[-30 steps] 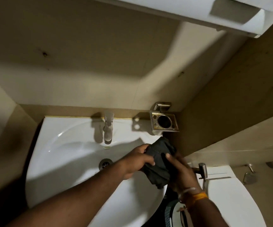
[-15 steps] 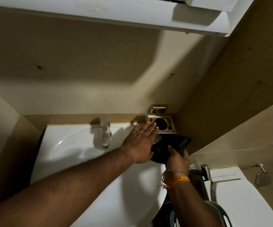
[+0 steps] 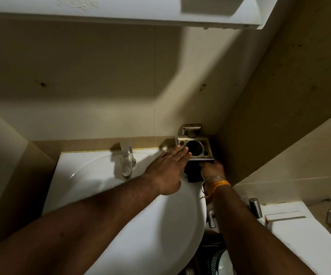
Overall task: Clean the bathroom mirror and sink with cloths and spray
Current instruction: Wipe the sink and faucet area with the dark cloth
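A white sink (image 3: 93, 181) fills the lower left, with a chrome tap (image 3: 126, 161) at its back edge. A metal wall holder (image 3: 195, 148) with a round opening hangs at the sink's back right corner. My left hand (image 3: 170, 165) reaches across the basin, its fingers straight, and the fingertips touch the holder's front left edge. My right hand (image 3: 212, 170) sits just below the holder and grips a dark cloth (image 3: 192, 172) pressed up under it. Most of the cloth is hidden between my hands and the holder.
A white cabinet underside (image 3: 121, 10) juts out overhead. Beige tiled walls meet in the corner behind the holder. A white toilet cistern (image 3: 291, 235) stands at the lower right with a chrome hand sprayer (image 3: 255, 207) beside it.
Both hands moved up and back from over the basin to the wall holder. My left hand let go of the cloth and straightened; my right hand carried the cloth under the holder.
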